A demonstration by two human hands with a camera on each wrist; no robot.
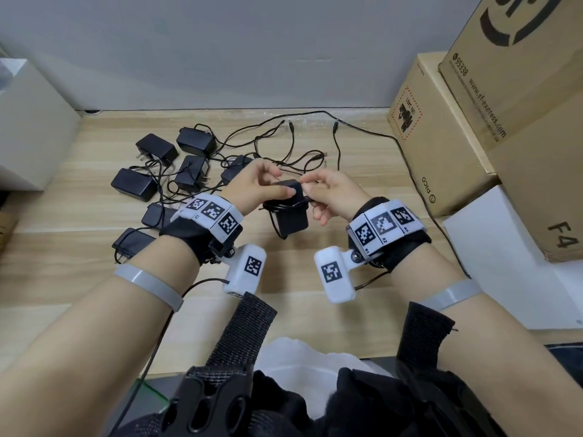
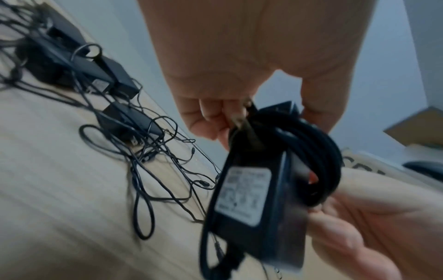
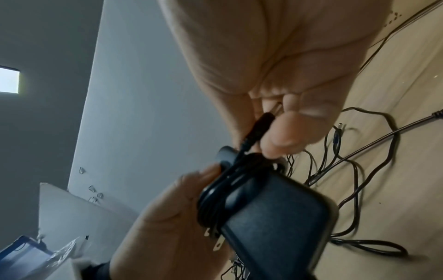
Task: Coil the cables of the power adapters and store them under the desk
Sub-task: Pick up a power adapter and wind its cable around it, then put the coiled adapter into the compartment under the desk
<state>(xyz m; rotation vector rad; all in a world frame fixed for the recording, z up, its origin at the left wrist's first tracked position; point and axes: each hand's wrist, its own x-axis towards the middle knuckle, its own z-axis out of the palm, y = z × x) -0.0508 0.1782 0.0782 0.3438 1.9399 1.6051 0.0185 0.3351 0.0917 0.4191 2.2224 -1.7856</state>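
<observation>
This looks like a storage corner of an office or small workroom: a light wood-patterned floor [image 1: 315, 310] runs up to a plain grey wall [image 1: 220, 52] with nothing hung on it. Stacked cardboard shipping boxes [image 1: 520, 105], printed with a courier's web address and a hazard label, stand against the right side, with white boxes [image 1: 492, 263] below them and a white cabinet or box [image 1: 28, 121] on the left. A scatter of black power adapters [image 1: 157, 171] with loose, tangled cables [image 1: 284, 143] lies on the floor, gear kept in bulk rather than household clutter.
</observation>
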